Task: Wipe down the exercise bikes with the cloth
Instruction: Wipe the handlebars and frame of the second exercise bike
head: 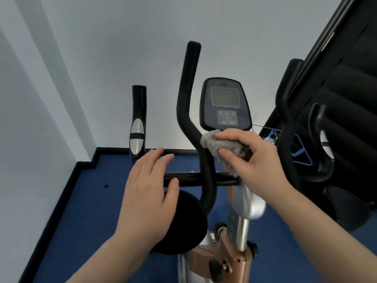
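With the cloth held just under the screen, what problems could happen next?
1. The right hand holds the fluffy grey cloth right below the black console with the grey screen; wiping upward might press its buttons.
2. Part of the cloth hangs loose and could catch on the black horizontal crossbar.
3. The left hand hovers open, steadying nothing.

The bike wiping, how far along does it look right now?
Nothing shows as finished: no streaks or wet patches tell wiped from unwiped. In hand: the right hand holds the grey cloth bunched just below the console, beside the curved handlebar. The left hand hovers open over the crossbar. Probably left: the side grip and second bike.
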Action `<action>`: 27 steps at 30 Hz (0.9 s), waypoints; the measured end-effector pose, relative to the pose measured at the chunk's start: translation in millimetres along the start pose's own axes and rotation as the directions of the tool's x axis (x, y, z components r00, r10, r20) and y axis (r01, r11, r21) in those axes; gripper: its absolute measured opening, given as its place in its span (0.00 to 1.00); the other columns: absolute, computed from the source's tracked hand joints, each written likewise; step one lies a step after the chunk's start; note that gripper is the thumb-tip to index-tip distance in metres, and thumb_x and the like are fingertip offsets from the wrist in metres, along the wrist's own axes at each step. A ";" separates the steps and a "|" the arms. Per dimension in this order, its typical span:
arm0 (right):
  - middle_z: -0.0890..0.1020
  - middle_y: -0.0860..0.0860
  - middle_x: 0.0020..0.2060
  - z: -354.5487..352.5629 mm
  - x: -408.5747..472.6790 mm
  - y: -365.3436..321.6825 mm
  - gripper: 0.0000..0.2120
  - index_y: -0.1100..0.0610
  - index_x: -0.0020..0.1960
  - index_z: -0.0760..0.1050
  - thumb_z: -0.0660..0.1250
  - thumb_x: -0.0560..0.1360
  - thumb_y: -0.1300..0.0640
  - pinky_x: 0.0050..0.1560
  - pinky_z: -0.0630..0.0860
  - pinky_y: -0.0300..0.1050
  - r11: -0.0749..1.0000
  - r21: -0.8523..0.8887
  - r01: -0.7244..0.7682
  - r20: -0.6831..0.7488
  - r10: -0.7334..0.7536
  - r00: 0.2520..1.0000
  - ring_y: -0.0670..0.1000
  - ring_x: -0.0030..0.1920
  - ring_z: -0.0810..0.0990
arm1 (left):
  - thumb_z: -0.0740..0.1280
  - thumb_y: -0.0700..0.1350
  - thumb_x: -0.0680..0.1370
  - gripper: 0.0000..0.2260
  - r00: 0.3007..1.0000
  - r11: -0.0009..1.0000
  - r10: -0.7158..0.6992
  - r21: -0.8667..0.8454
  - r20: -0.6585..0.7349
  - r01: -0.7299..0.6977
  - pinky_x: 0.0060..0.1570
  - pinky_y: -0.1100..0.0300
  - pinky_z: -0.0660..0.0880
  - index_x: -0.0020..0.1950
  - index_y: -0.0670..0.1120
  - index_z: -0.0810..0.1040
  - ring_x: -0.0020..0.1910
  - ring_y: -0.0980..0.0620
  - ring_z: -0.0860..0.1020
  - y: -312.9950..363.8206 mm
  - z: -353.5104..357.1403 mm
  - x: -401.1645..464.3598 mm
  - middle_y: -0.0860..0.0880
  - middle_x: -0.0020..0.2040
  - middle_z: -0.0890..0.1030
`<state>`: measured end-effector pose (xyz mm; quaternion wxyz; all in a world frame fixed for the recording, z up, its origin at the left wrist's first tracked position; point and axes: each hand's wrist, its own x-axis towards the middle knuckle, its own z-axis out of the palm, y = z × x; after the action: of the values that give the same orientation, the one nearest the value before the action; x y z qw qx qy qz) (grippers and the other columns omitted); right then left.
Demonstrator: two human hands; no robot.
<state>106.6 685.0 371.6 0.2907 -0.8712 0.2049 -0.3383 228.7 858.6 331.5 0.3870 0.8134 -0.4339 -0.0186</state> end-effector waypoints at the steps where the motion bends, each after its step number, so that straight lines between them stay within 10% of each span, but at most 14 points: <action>1: 0.82 0.41 0.52 0.2 2.9 -5.0 0.14 0.47 0.53 0.81 0.73 0.69 0.57 0.58 0.73 0.41 0.993 -0.027 0.116 0.141 -0.112 0.984 0.44 0.56 0.78 | 0.61 0.49 0.77 0.22 0.999 0.999 -0.023 -0.035 -0.022 0.022 0.71 0.60 0.53 0.71 0.53 0.65 0.73 0.60 0.55 -1.8 0.1 -1.3 0.58 0.73 0.62; 4: 0.82 0.45 0.55 9.3 6.9 -14.2 0.14 0.50 0.54 0.82 0.74 0.69 0.59 0.59 0.73 0.49 0.887 -0.218 0.407 0.555 -0.230 0.799 0.47 0.59 0.77 | 0.63 0.50 0.76 0.28 0.993 0.983 -0.113 -0.146 -0.031 0.107 0.71 0.59 0.53 0.74 0.57 0.58 0.73 0.65 0.50 -11.1 1.3 -9.3 0.63 0.74 0.55; 10: 0.81 0.39 0.56 7.9 24.1 -22.0 0.18 0.44 0.55 0.81 0.71 0.69 0.61 0.56 0.76 0.46 0.805 -0.269 0.528 0.715 -0.201 0.669 0.43 0.59 0.78 | 0.67 0.57 0.71 0.39 0.980 0.933 -0.199 -0.300 0.025 0.197 0.68 0.63 0.50 0.74 0.66 0.45 0.70 0.74 0.45 -27.1 1.7 -27.2 0.74 0.72 0.46; 20: 0.85 0.43 0.48 61.5 24.5 -23.7 0.15 0.48 0.48 0.84 0.78 0.64 0.61 0.54 0.78 0.40 0.993 0.028 0.111 0.549 -0.108 0.829 0.40 0.50 0.82 | 0.64 0.63 0.68 0.40 0.983 0.908 -0.185 -0.381 0.004 0.172 0.63 0.71 0.50 0.75 0.63 0.47 0.71 0.73 0.47 -37.5 5.2 -29.3 0.70 0.74 0.50; 27: 0.84 0.39 0.46 75.8 30.3 -33.0 0.17 0.45 0.52 0.82 0.79 0.64 0.52 0.55 0.77 0.40 0.993 -0.024 -0.111 0.535 0.107 0.838 0.36 0.49 0.80 | 0.62 0.53 0.75 0.24 0.988 0.879 -0.132 -0.471 -0.084 0.077 0.59 0.62 0.68 0.71 0.56 0.65 0.63 0.60 0.73 -72.2 -17.9 -2.5 0.61 0.63 0.72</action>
<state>186.4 720.7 361.5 0.3588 -0.9166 0.1635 -0.0659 283.7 894.8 296.6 0.5934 0.7186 -0.3493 -0.0969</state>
